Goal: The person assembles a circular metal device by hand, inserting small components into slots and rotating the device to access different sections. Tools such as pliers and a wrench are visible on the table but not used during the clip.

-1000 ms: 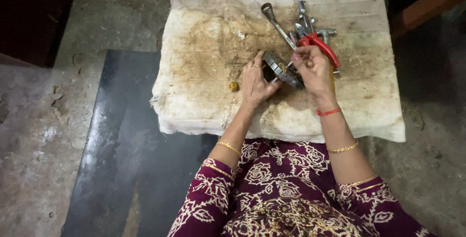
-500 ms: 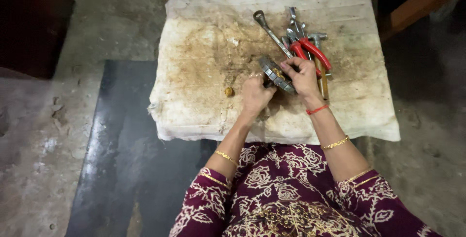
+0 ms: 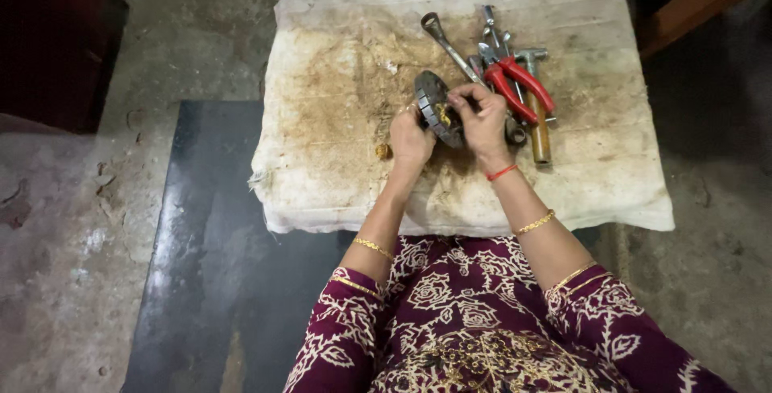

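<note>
A dark round metal part with a toothed rim (image 3: 432, 102) is held tilted on edge above a stained white cloth (image 3: 338, 111). My left hand (image 3: 408, 140) grips its lower left side. My right hand (image 3: 480, 116) pinches its right side, fingertips at a small yellowish spot near the centre. Both wrists wear bangles; the right one also has a red thread.
Just right of my hands lie red-handled pliers (image 3: 519, 83), a long wrench (image 3: 447, 42) and a hammer with a wooden handle (image 3: 537, 123). A small brown piece (image 3: 383, 151) sits on the cloth left of my left hand. A dark slab (image 3: 217, 264) lies on the floor.
The round part has been tipped up more on its edge between both hands. The view has shifted slightly; the tools have not moved.
</note>
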